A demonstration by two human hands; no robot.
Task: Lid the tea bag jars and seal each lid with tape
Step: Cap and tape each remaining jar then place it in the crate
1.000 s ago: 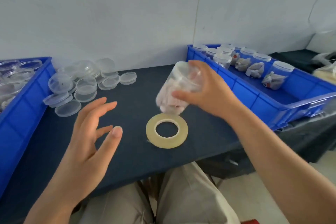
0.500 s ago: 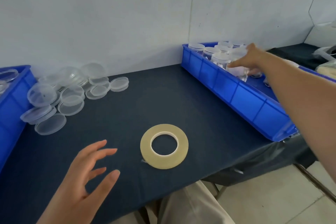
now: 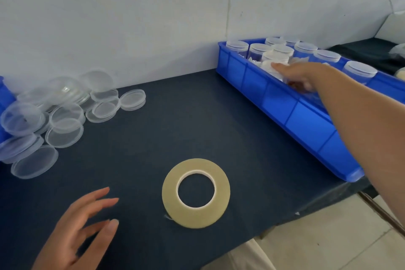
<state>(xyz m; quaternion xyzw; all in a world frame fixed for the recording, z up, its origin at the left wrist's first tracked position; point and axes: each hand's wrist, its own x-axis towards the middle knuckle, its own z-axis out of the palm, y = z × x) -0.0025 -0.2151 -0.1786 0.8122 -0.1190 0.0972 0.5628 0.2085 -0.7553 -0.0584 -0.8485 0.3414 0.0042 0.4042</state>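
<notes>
left hand: fingers apart, empty
right hand: in blue bin among lidded jars; grip unclear
tape roll: flat on table

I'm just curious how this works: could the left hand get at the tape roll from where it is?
Probably yes. The left hand is open close beside the tape roll, which lies flat on the dark table with nothing between them.

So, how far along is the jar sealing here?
Done: several lidded jars stand in the blue bin. In hand: the right hand reaches among them, grip unclear. Left: loose lids piled up, tape roll lying flat near the open left hand.
</notes>
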